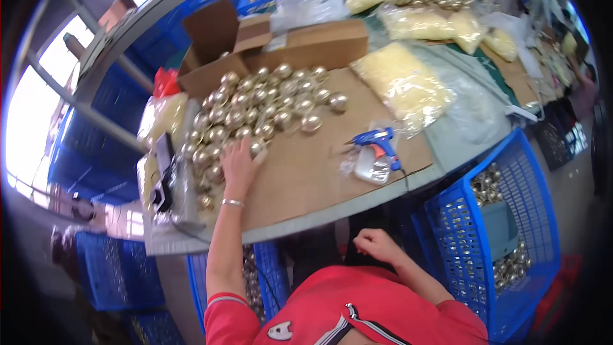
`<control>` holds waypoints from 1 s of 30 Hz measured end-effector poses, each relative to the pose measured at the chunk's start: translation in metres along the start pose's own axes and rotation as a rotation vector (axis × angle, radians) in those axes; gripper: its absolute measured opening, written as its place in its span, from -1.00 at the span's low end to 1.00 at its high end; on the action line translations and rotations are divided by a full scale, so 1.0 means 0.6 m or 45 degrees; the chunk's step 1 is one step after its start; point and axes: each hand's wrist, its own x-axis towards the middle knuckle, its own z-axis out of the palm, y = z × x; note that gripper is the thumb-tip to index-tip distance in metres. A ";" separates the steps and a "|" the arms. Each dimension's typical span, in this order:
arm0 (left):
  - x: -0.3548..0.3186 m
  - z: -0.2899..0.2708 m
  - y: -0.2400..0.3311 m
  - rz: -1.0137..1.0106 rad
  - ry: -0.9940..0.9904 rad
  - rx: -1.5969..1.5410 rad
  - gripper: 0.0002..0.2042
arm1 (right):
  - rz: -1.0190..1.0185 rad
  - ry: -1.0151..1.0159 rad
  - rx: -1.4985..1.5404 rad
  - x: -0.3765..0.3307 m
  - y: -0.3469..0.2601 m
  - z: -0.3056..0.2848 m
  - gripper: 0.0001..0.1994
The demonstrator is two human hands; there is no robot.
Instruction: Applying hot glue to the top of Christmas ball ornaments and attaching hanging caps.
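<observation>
Shiny gold balls (pixel 284 97) lie in a loose heap on a flat cardboard sheet (pixel 306 182) on the table. My left hand (pixel 239 165) reaches into the near edge of the heap, fingers stretched over the balls; one ball (pixel 257 147) sits right beside its fingertips. Below the table's front edge, close to my body, my right hand (pixel 377 245) is curled into a fist, and whatever may be inside is hidden. A blue hot glue gun (pixel 377 137) with an orange trigger rests on the right part of the cardboard, beside a small clear plastic piece (pixel 372 166).
An open cardboard box (pixel 306 45) stands behind the heap. Bags of pale yellow material (pixel 405 83) lie at the back right. A blue plastic basket (pixel 460 243) with more balls stands at my right. Plastic-wrapped packs (pixel 163 118) line the table's left edge.
</observation>
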 end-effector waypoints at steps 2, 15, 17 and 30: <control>-0.001 0.025 -0.006 -0.045 -0.094 0.063 -0.43 | -0.049 -0.045 -0.014 0.008 -0.003 0.008 -0.77; -0.024 0.066 -0.004 0.040 0.174 -0.394 -0.52 | -0.153 -0.091 -0.109 0.011 -0.027 0.028 -0.78; -0.032 0.023 0.024 0.029 0.190 -0.506 -0.54 | -0.160 -0.113 -0.117 0.019 -0.039 0.029 -0.80; -0.225 -0.078 0.131 -0.168 -0.373 -1.374 -0.63 | 0.003 -0.409 0.830 0.102 -0.158 0.076 -0.64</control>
